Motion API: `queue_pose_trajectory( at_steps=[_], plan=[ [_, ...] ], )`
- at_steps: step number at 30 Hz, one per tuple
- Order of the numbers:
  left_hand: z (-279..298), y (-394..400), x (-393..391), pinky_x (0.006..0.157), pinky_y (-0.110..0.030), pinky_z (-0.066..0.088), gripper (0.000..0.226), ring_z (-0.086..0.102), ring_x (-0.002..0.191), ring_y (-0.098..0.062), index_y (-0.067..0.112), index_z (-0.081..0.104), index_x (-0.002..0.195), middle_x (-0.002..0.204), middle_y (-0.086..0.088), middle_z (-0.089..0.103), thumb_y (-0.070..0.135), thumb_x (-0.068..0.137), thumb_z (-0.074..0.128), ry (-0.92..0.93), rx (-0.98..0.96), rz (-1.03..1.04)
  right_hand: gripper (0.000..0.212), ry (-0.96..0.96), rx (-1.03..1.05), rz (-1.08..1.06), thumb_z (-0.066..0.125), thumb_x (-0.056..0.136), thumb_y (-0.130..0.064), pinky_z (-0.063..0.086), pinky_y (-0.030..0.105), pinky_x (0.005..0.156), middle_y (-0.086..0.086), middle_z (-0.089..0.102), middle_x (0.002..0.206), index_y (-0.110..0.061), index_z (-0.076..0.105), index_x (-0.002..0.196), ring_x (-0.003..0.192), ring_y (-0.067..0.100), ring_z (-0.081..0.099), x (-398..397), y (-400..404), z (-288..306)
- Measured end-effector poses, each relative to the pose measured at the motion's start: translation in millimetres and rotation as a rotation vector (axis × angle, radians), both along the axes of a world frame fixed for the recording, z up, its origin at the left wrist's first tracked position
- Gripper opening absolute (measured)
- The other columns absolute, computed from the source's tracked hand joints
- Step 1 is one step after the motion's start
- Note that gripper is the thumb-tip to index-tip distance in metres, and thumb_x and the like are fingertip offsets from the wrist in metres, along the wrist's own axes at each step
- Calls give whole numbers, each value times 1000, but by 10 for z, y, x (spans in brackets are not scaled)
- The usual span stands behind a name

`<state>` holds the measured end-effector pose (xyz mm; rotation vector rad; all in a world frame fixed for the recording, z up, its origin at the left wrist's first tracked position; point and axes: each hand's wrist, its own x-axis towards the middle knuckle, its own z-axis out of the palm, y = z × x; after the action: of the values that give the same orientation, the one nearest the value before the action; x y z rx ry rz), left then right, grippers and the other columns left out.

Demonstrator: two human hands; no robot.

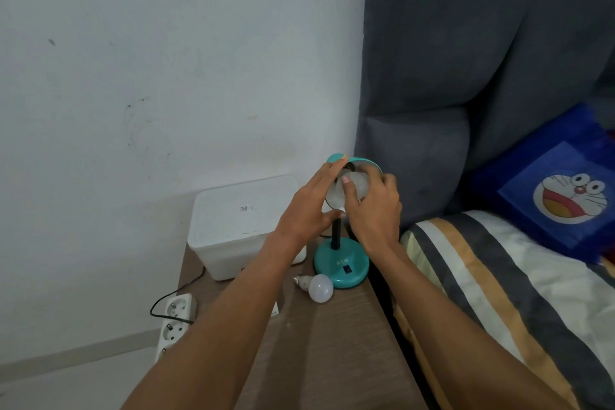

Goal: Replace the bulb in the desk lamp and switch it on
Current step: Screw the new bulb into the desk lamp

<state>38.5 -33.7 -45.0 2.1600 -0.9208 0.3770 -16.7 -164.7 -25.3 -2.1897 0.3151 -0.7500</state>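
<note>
A bedroom in a home; at three o'clock a grey padded headboard (466, 43) rises over a bed with striped bedding (492, 283) and a blue cartoon-cat pillow (552, 196); at six o'clock a wooden bedside table (332, 343); at eight o'clock a power strip (174, 323) by the white wall (149, 60).

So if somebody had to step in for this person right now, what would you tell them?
Left hand: fingers straight, steadying the teal lamp shade.
Right hand: gripping the bulb in the shade.
The other bulb lies loose on the table, touching or nearly touching the lamp base.
Done: cannot tell which bulb is the new one.
Left: finish turning the bulb, then press the switch on the base. Lamp looks unlit.
</note>
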Motion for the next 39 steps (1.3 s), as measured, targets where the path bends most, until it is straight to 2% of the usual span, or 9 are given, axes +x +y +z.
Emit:
queue_pose_trajectory(
  at_steps=[4, 8, 10, 13, 17, 21, 31, 35, 39],
  plan=[
    [0, -12, -1, 116, -40, 45, 95, 46, 146, -19, 21, 28, 162, 164, 1, 39, 9, 84, 83, -2, -8, 2, 57, 72, -40, 31, 74, 83, -41, 50, 38, 87, 8, 56, 126, -23, 53, 133, 106, 29, 62, 38, -23, -34],
    [10, 15, 4, 116, -41, 46, 102, 45, 146, -20, 25, 26, 162, 164, 2, 38, 10, 81, 86, -2, -2, -4, 44, 74, 119, -28, 66, 89, -48, 53, 35, 82, 8, 71, 108, -15, 64, 117, 100, 26, 68, 78, -75, 27],
    [9, 13, -9, 115, -40, 46, 102, 46, 145, -21, 24, 27, 162, 163, 2, 39, 10, 80, 86, -14, 0, -8, 44, 50, 94, -29, 62, 91, -51, 54, 35, 80, 8, 71, 104, -13, 67, 111, 97, 26, 68, 77, -110, 70],
    [4, 8, -12, 116, -38, 45, 99, 47, 145, -18, 22, 29, 161, 162, 3, 40, 8, 81, 85, -10, -18, -6, 53, 43, -39, 48, 70, 84, -48, 53, 39, 86, 8, 64, 118, -16, 60, 125, 103, 26, 64, 42, -85, 69],
    [6, -1, -5, 115, -37, 46, 91, 48, 144, -17, 22, 29, 161, 161, 3, 41, 10, 87, 80, -17, -13, -3, 64, 96, -122, 125, 80, 77, -32, 55, 46, 90, 8, 58, 130, -25, 51, 134, 109, 33, 63, 36, -56, -19],
    [6, 11, -15, 114, -33, 47, 94, 49, 142, -16, 23, 30, 161, 160, 5, 42, 7, 85, 82, -14, -15, 3, 59, 87, -106, 121, 77, 81, -27, 56, 48, 87, 11, 64, 123, -20, 51, 134, 105, 36, 65, 51, -23, -29],
    [17, 2, -20, 117, -42, 44, 97, 44, 147, -18, 27, 28, 161, 164, 4, 38, 11, 84, 84, 26, 10, 12, 59, 91, -64, 108, 75, 84, -34, 55, 42, 91, 10, 65, 124, -20, 52, 136, 108, 30, 65, -8, -55, 47],
    [128, 78, -36, 120, -48, 40, 104, 34, 154, -22, 33, 21, 163, 170, 2, 27, 19, 83, 85, 40, 109, 16, 55, 13, -139, 31, 71, 86, -38, 51, 38, 88, 10, 63, 127, -16, 56, 135, 111, 28, 62, -117, -59, 204],
    [194, 257, -78, 121, -41, 38, 110, 26, 157, -15, 39, 11, 164, 172, 7, 20, 35, 83, 85, 64, 85, 91, 53, -176, -182, 85, 69, 89, -36, 50, 36, 93, 9, 63, 129, -10, 58, 134, 115, 25, 61, -179, 77, 432]
  ],
)
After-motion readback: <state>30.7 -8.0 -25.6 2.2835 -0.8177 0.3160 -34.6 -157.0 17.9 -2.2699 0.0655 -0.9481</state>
